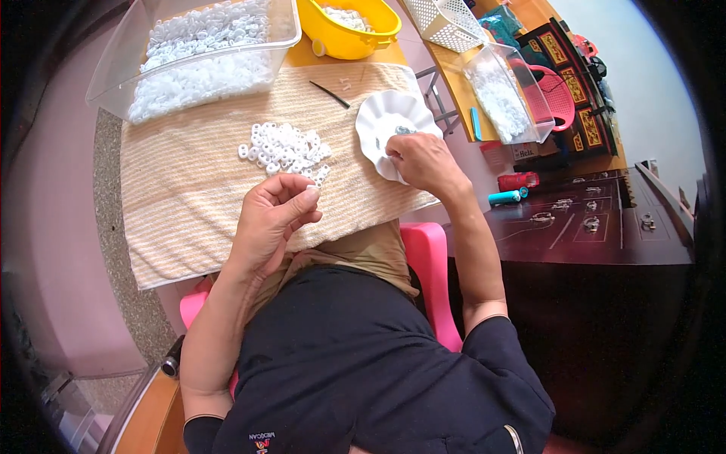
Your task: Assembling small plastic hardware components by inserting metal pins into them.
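Towel [178, 208], beige and white, striped, spread over a wooden table [301, 57]; left hand [274, 216], bare, raised over the towel's near part, thumb and forefinger pinching a small white piece [311, 188], mostly hidden by the fingertips; right hand [429, 160], bare, fingers bunched and lowered into a dish, whether anything is held between them cannot be told from this angle; dish [372, 113], white, with a wavy scalloped rim, at the towel's right side; small grey pieces [402, 130] inside it, just beside the right fingers, perhaps metallic, too small to make out surely; heap of white rings [281, 147], short, thick-walled, loosely piled on the towel just beyond the left hand and to the left of the dish; slim black tool [330, 94], lying slantwise between heap and dish, touching neither; clear plastic bin [208, 79], large, at the far left of the table, holding a great many white pieces; yellow tub [359, 44], to the right of the bin, with white pieces inside; clear box [533, 91], on a separate surface at the right, likewise holding white pieces; white perforated basket [446, 23], just beyond that box; pink chair [431, 280], under the seated person.
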Motion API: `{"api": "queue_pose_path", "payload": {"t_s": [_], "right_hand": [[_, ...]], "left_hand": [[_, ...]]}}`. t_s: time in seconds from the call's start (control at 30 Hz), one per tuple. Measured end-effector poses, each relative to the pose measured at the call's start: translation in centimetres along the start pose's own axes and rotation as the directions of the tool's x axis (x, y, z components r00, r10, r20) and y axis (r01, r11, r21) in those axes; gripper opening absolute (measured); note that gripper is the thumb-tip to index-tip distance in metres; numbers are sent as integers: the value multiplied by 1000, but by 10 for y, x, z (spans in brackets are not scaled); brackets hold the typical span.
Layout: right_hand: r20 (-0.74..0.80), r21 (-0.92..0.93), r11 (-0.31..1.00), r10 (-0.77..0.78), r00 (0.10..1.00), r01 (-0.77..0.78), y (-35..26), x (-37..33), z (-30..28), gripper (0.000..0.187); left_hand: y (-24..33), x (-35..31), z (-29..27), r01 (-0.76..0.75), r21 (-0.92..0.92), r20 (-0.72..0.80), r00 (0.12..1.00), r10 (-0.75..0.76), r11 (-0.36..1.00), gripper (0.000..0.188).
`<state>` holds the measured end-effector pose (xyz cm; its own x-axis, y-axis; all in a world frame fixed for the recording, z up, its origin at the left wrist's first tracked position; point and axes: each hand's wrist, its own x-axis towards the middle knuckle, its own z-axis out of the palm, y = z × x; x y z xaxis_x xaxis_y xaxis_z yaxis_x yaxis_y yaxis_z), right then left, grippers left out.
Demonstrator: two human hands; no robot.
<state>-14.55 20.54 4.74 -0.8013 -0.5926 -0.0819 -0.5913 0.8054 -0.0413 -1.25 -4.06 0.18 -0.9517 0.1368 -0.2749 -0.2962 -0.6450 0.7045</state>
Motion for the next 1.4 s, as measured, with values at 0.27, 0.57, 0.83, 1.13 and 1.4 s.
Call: {"api": "queue_pose_path", "payload": {"t_s": [0.27, 0.57, 0.83, 1.13, 1.4], "right_hand": [[47, -19, 1000, -17, 999, 18, -1, 6, 0, 13], [97, -5, 1000, 6, 995, -5, -5, 8, -5, 12], [-17, 48, 998, -41, 999, 41, 5, 3, 6, 12], [-74, 94, 992, -73, 995, 80, 3, 0, 5, 8], [-58, 78, 997, -17, 998, 21, 6, 2, 6, 8]], "left_hand": [[-1, -1, 2, 9, -4, -13, 1000, -9, 1000, 13], [-1, -1, 2, 9, -8, -5, 1000, -9, 1000, 14], [-1, -1, 2, 15, -7, -19, 1000, -16, 1000, 13], [-4, 0, 1, 1, -3, -23, 1000, -1, 1000, 12], [-3, 0, 2, 8, 5, -23, 1000, -8, 1000, 13]]}}
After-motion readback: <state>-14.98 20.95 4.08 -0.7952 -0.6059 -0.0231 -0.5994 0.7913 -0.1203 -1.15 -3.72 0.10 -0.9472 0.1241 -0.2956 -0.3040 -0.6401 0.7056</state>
